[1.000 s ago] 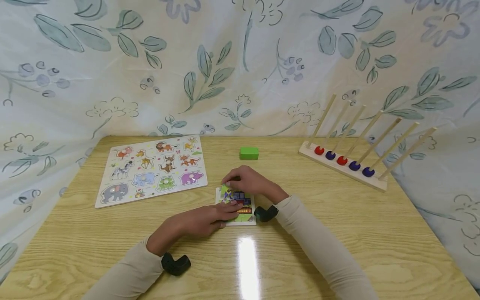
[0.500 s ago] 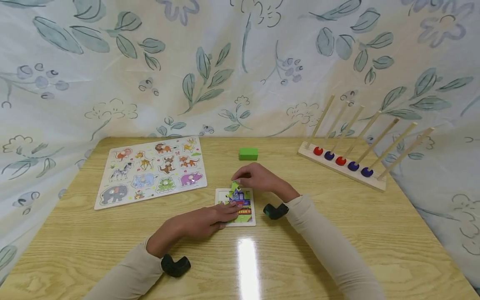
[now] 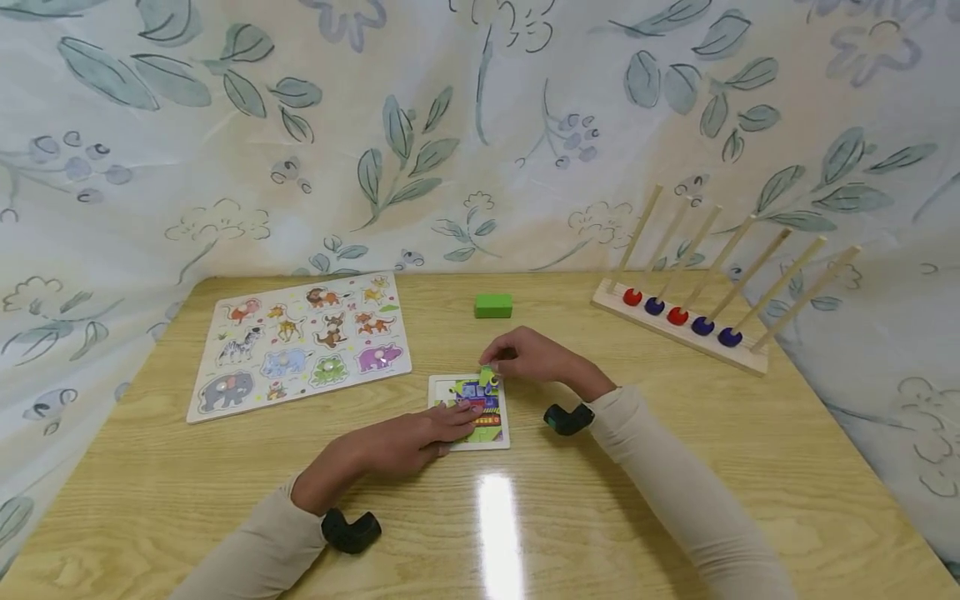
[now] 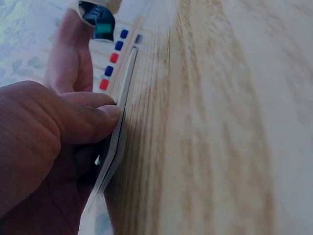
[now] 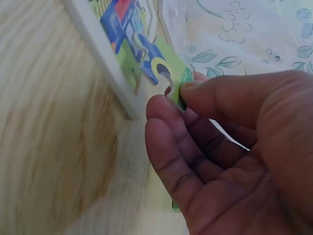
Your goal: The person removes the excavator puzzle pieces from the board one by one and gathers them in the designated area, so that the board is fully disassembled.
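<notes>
A small jigsaw puzzle with a vehicle picture lies in a white-rimmed tray in the middle of the table. My left hand rests on its lower left part with extended fingers. In the left wrist view, the left thumb touches the tray's edge. Over the tray's upper right corner, my right hand pinches a green and blue jigsaw piece between thumb and fingertips. That piece is tilted, seen just above the tray in the right wrist view. The left fingers hide part of the picture.
An animal peg puzzle board lies at the back left. Behind the tray sits a green block. To the right stands a wooden peg rack with red and blue rings low on its pegs. A floral cloth hangs behind the table.
My right hand has moved right along the tray's top edge, carrying the jigsaw piece from the upper left area to the upper right corner. The left hand has stayed in place.
</notes>
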`<state>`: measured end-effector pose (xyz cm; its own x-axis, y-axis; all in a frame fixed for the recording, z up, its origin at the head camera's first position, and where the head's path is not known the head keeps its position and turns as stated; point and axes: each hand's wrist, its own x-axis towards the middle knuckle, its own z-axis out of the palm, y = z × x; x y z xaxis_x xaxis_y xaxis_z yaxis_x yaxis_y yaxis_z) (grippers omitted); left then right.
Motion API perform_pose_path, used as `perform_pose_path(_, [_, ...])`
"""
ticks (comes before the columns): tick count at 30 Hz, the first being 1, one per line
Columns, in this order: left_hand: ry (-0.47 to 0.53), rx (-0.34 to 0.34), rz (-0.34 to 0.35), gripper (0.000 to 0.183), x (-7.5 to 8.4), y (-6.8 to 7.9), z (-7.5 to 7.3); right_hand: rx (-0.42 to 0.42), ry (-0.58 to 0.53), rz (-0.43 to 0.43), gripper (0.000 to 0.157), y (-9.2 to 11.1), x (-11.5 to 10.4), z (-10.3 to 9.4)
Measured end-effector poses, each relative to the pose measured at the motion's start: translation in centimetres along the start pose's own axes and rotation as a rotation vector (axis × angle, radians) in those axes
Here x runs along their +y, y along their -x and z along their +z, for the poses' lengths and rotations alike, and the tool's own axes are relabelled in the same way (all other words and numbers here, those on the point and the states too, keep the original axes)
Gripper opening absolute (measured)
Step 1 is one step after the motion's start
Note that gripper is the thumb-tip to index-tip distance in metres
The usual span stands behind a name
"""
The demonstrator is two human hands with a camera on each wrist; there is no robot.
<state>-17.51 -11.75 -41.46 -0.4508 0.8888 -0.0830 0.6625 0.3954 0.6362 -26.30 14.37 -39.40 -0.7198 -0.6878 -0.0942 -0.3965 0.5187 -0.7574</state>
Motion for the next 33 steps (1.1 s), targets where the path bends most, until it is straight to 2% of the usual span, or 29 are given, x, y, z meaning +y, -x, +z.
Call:
perform_pose_path(11, [0.011,0.004,-0.012,0.047,0.1,0.1,0.0,0.067,0.066,0.056,0.019,0.9,0.5,-1.2])
perform_pose_path(17, [0.025,0.009,-0.03,0.048,0.2,0.1,0.0,0.06,0.113,0.072,0.018,1.2,1.0,-1.8])
perform_pose_path(21, [0.012,0.004,-0.015,0.049,0.2,0.0,0.1,0.056,0.162,0.091,0.017,1.6,1.5,-2.2])
perform_pose_path(25, [0.005,0.003,-0.006,0.049,0.2,0.0,0.1,0.06,0.169,0.089,0.017,1.7,1.8,-2.6])
perform_pose_path(33, [0.008,-0.006,-0.027,0.048,0.2,0.1,0.0,0.053,0.175,0.161,0.015,1.7,2.3,-3.3])
